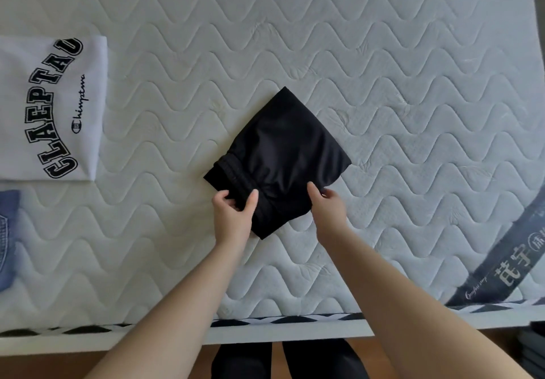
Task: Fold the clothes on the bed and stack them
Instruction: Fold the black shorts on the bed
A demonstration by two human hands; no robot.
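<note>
Black shorts point(280, 160) showed smooth cloth with a faint sheen; the bed point(383, 69) was matt quilted fabric, the white shirt point(44, 107) soft matt cotton, jeans point(7, 237) coarse denim.

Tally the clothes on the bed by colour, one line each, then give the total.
Black: 1, the folded black garment, held at its near edge by the left hand and right hand
White: 1, the folded printed T-shirt
Blue: 1, the denim piece, partly out of view
Total: 3
</note>
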